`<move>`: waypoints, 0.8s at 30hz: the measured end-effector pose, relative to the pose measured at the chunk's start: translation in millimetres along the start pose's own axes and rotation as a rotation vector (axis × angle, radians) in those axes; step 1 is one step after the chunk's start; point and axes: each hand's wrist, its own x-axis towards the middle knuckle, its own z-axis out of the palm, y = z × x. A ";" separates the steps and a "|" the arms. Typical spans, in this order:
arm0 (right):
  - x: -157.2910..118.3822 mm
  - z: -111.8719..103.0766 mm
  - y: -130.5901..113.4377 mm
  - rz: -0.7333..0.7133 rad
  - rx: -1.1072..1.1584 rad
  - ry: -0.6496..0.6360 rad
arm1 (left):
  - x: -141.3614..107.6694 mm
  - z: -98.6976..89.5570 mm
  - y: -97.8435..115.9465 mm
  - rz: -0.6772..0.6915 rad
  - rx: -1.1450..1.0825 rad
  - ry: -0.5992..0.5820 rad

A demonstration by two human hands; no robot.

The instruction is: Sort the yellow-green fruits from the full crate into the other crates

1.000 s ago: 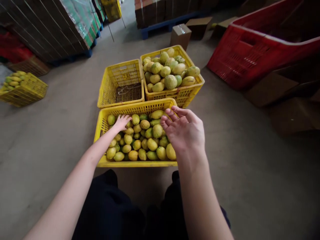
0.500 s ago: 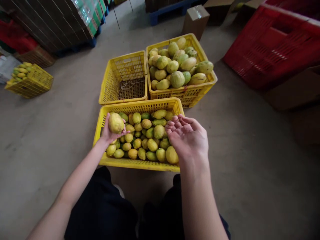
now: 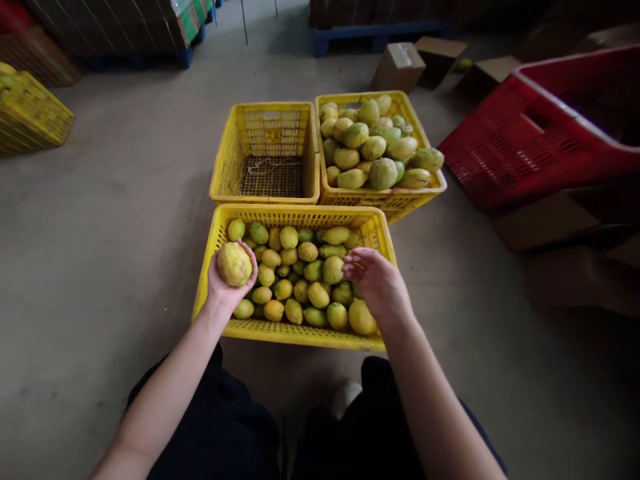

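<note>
We find the scene dim, with the concrete floor [image 3: 145, 173] palest toward the top and gloomy at the right, though we cannot make out the light's source. We see soft shading on the held fruit [image 3: 235, 264], a faint gleam on the box tape [image 3: 401, 53], and dark trousers [image 3: 215, 420] nearly lost in black. Toward the edges our view softens, the red crate [image 3: 500, 147] looking stretched.

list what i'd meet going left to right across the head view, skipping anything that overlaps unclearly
Yellow plastic crate at the left edge → left hand cupping a yellow-green fruit → right hand, loosely curled → red plastic crate.
</note>
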 end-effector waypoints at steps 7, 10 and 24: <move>33.2 16.7 63.2 -0.172 -0.885 -0.320 | -5.4 10.8 34.8 0.038 -0.063 0.066; 47.8 20.1 106.0 -0.175 -1.242 -0.414 | -6.5 11.7 46.9 0.094 -0.071 0.074; 64.0 57.6 173.6 -0.090 -1.573 -0.511 | -1.9 6.1 50.8 0.064 0.033 0.022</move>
